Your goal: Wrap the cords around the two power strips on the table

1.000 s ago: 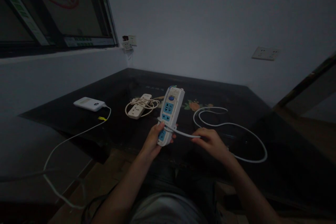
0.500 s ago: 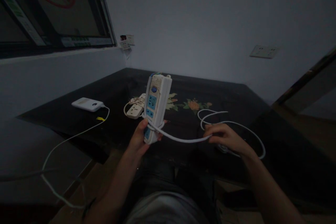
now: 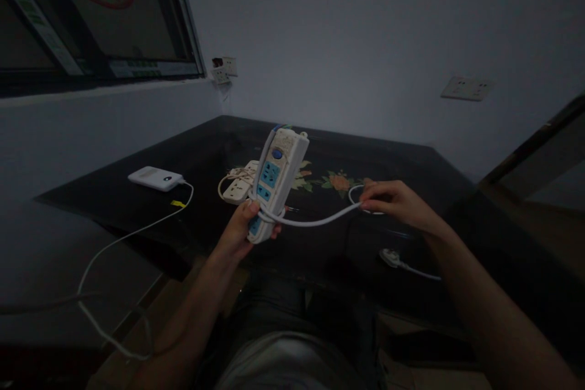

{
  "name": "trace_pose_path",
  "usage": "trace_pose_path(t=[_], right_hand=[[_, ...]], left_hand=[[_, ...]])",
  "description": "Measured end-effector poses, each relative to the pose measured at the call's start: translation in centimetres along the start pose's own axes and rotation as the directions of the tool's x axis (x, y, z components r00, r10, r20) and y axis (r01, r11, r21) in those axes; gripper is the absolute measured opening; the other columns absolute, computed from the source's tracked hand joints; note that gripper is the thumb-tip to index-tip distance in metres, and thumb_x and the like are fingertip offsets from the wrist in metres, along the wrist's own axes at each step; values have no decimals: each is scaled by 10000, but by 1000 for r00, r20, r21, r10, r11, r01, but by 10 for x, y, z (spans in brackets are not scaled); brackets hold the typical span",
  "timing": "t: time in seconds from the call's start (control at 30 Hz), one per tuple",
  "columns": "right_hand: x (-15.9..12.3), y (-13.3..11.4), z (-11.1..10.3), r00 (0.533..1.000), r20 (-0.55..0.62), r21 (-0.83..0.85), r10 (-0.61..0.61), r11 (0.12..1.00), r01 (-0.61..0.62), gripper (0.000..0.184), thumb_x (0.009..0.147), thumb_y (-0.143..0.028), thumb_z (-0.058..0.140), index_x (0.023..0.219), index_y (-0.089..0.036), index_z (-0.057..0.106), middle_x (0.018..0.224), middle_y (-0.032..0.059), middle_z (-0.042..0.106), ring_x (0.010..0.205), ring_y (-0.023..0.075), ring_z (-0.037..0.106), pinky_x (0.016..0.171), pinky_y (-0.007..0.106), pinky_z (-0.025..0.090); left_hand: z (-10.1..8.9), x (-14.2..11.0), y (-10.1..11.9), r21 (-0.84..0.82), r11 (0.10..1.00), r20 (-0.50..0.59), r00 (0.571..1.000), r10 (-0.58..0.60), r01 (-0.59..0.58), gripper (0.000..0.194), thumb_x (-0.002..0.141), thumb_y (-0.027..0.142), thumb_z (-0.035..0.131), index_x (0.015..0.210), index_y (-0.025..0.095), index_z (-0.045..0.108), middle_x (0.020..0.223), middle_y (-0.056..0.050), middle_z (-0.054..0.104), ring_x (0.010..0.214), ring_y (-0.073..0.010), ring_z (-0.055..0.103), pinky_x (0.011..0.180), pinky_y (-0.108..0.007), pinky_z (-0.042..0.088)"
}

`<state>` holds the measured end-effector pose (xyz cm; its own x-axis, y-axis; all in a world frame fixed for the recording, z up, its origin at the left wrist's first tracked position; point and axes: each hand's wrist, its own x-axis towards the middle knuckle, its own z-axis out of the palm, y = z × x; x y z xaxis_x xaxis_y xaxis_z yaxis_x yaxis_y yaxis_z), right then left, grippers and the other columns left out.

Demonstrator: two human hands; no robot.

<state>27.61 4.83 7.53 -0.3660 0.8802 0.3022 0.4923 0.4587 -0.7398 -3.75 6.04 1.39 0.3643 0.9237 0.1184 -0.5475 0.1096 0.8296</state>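
My left hand grips the lower end of a white power strip with blue sockets, held upright and tilted above the dark table. Its white cord is looped once round the strip's lower end and runs right to my right hand, which pinches it and holds it raised. The cord's plug lies on the table below my right forearm.
A second cream power strip with its cord coiled round it lies behind the held one. A white power bank with a cable sits at the left. Wall sockets are on the far wall, a window at the upper left.
My left hand lifted the strip and stood it more upright. My right hand moved out to the right and up, pulling the cord taut; the loose loops on the table have shrunk.
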Motion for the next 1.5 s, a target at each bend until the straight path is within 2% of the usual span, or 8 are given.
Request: trace_pose_path(t=[0.17, 0.37, 0.5, 0.67, 0.83, 1.13, 1.37, 1.5], right_hand=[[5, -3, -3, 997, -54, -79, -46, 996, 41, 289, 764, -456, 689, 693, -177, 679, 699, 25, 610, 635, 143, 552, 563, 253, 403], [21, 12, 15, 983, 183, -186, -22, 981, 56, 221, 817, -380, 644, 735, -174, 654, 632, -6, 617, 583, 128, 573, 549, 235, 418], [38, 9, 18, 957, 287, -207, -32, 974, 94, 164, 826, -262, 613, 684, -180, 622, 570, -22, 600, 491, 107, 532, 467, 220, 377], [67, -18, 11, 947, 315, -353, -57, 919, 173, 178, 781, -233, 684, 635, -180, 597, 499, -53, 536, 447, 79, 463, 443, 212, 305], [90, -54, 21, 904, 425, -462, -47, 848, 261, 230, 704, -180, 759, 567, -182, 574, 429, -75, 493, 410, 71, 446, 453, 219, 290], [80, -98, 38, 912, 405, -669, -63, 660, 342, 110, 679, -170, 783, 655, -182, 677, 537, -33, 556, 490, 86, 469, 488, 240, 252], [52, -127, 60, 939, 345, -826, 8, 479, 299, 83, 831, -169, 618, 812, -161, 698, 717, 71, 693, 624, 167, 613, 504, 253, 265], [42, -124, 73, 939, 344, -820, -10, 484, 306, 76, 838, -163, 615, 873, -163, 682, 768, 78, 719, 694, 206, 662, 514, 259, 293]], left_hand=[[0, -2, 0, 5, 1000, 54, 998, -17, 17, 494, 614, 483, 786, 920, 108, 689, 776, -109, 742, 462, -168, 623, 386, -246, 508], [2, -9, -1, 29, 999, 206, 977, -47, 42, 548, 613, 512, 780, 973, 111, 680, 778, -127, 731, 464, -183, 626, 389, -260, 493], [7, -12, 2, 250, 962, 312, 932, -185, 107, 571, 573, 529, 795, 943, 106, 696, 761, -117, 720, 522, -190, 636, 480, -281, 518], [27, -14, 7, 644, 765, 347, 887, -303, 9, 285, 642, 307, 766, 864, 142, 694, 779, -38, 696, 669, -162, 619, 603, -225, 468], [40, -12, -6, 810, 582, 338, 870, -359, -75, 287, 669, 304, 738, 896, 141, 671, 765, -4, 659, 656, -142, 575, 555, -193, 400], [31, -6, -25, 944, 266, 234, 964, -128, -194, 391, 661, 449, 730, 942, 185, 665, 815, -57, 703, 701, -222, 641, 563, -228, 385], [22, -2, -38, 928, 364, 90, 996, -11, -80, 590, 685, 385, 712, 1218, 196, 545, 981, -60, 718, 844, -243, 674, 688, -272, 464], [15, 2, -41, 910, 397, 110, 993, 38, -116, 512, 709, 360, 701, 1182, 197, 596, 982, -53, 727, 861, -246, 678, 705, -278, 473]])
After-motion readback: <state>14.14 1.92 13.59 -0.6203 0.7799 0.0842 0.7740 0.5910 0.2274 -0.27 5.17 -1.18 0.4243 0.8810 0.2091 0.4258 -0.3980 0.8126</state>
